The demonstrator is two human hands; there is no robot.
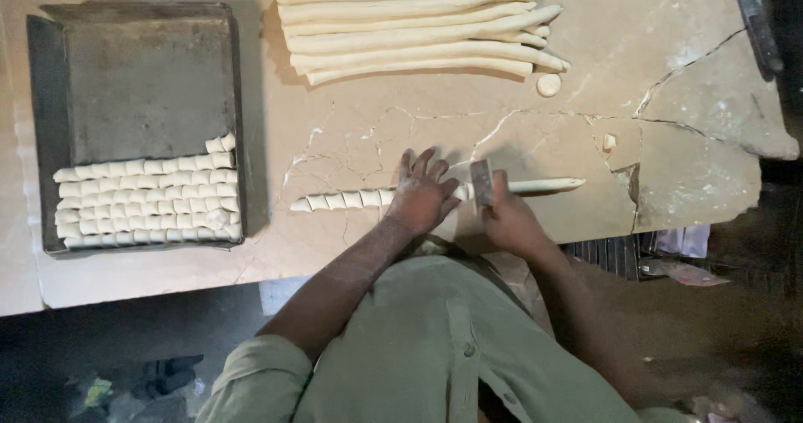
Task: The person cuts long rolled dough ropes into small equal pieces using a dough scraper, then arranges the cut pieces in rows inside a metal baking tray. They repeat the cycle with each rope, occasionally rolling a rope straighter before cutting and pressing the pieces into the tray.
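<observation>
**A:** What is in front of you?

**B:** You stand at a pale stone tabletop (401, 130). It has long cracks and some flour on it. The floor below it is dark.

**A:** What are your hands doing?

**B:** Your left hand (422, 196) lies flat on a long dough rope (435, 194). Its fingers (418, 165) are spread wide and press down on the rope. Your right hand (508, 221) has its fingers closed around a small flat metal cutter (481, 185). The cutter stands up on the rope, just beside your left hand.

**A:** Where is the rope?

**B:** It lies across the tabletop, near the edge close to you. The part to the left of your hand is already cut into little pieces (343, 200) that touch each other in a line. The part to the right is smooth and whole, and ends in a thin tip.

**A:** What else is there?

**B:** A dark metal tray (142, 80) sits on the left. Its near half is packed with rows of small cut dough bits (146, 204). Its far half is bare. At the far side of the tabletop lies a pile of long uncut dough ropes (410, 26). A small round dough bit (549, 84) lies just beside that pile.
</observation>
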